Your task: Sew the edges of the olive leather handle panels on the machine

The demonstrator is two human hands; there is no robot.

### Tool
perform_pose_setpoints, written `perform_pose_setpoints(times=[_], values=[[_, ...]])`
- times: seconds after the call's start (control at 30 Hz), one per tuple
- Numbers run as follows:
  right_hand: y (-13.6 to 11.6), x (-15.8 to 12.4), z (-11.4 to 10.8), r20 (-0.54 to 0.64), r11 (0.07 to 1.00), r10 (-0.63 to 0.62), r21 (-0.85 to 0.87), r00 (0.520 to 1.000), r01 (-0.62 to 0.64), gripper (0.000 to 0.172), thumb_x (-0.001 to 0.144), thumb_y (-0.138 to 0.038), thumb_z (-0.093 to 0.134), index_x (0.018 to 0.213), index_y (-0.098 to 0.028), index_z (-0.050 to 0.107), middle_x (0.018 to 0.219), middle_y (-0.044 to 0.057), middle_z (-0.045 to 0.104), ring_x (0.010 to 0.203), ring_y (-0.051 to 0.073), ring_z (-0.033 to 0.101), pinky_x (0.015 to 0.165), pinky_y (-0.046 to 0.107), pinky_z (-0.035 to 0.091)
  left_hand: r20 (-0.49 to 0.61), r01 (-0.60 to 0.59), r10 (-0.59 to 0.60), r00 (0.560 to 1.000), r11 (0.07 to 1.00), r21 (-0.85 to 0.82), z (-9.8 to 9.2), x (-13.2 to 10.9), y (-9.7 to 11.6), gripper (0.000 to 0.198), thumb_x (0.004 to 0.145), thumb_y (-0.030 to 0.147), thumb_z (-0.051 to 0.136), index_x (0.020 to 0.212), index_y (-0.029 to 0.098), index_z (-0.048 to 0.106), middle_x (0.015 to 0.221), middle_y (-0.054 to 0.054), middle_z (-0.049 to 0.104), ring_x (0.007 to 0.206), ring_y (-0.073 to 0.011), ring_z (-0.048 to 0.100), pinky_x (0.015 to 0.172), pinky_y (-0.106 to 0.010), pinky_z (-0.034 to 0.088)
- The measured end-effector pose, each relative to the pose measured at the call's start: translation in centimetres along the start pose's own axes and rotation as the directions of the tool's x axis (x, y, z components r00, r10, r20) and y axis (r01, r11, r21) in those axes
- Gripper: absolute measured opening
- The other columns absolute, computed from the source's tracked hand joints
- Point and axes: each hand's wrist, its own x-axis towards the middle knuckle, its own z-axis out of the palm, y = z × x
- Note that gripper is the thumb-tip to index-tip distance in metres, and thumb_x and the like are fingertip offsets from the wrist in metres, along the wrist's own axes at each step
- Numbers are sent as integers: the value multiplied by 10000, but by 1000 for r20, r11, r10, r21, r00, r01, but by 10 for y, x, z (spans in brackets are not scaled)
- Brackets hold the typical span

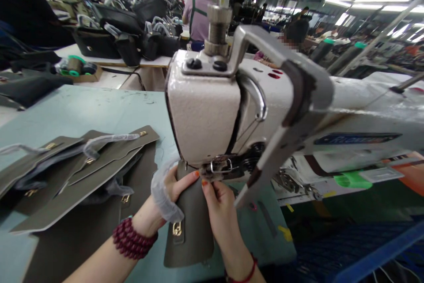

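Note:
A grey-brown bag panel (194,243) lies under the head of a sewing machine (205,111), its far end hidden by the machine. My left hand (174,190) grips the panel's left side, thumb on top pointing at the needle area, other fingers mostly hidden. A plastic-wrapped handle (162,192) loops over that hand and ends at a gold buckle (177,228) on the panel. On the panel's right edge, my right hand (220,201) pinches close to the presser foot with thumb and fingertips. Both thumbs nearly meet below the needle bar.
Several similar panels with wrapped handles (99,177) are piled left on the pale green table (126,106). Black bags (99,40) and a box with thread spools (76,69) stand behind. A blue crate (357,247) sits low at right. People work in the background.

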Motion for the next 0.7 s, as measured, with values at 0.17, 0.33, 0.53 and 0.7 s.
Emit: perform_pose_setpoints(times=[0.17, 0.33, 0.53, 0.7], values=[[-2, -3, 1, -12, 1000, 12, -19, 1000, -12, 433, 904, -458, 448, 640, -133, 558, 583, -7, 463, 573, 115, 383, 524, 224, 282, 122, 160, -137, 983, 966, -202, -2, -2, 2, 462, 757, 441, 696, 1149, 202, 639, 1251, -95, 641, 1170, -301, 579, 1001, -423, 472], [0, -1, 3, -43, 998, -46, -52, 998, 44, 433, 895, -459, 457, 591, -153, 494, 554, -20, 436, 550, 108, 371, 499, 216, 263, 196, 286, -239, 951, 919, -270, -5, -2, 7, 506, 706, 389, 767, 1147, 185, 625, 1162, -96, 688, 1036, -277, 664, 843, -335, 569], [1, 4, -8, -13, 996, -67, -55, 998, 66, 432, 889, -480, 479, 606, -155, 509, 565, -17, 453, 552, 108, 411, 476, 195, 283, 331, 520, -425, 843, 803, -291, -15, -8, 18, 361, 696, 378, 789, 971, 167, 686, 921, -93, 756, 829, -246, 716, 734, -317, 592], [-2, 7, -14, -12, 997, -51, -62, 999, 50, 405, 892, -444, 478, 613, -153, 520, 517, -24, 452, 467, 97, 435, 426, 190, 276, 471, 588, -418, 777, 749, -304, -12, -1, 21, 220, 749, 334, 742, 886, 164, 721, 815, -85, 759, 750, -222, 718, 775, -341, 573]])
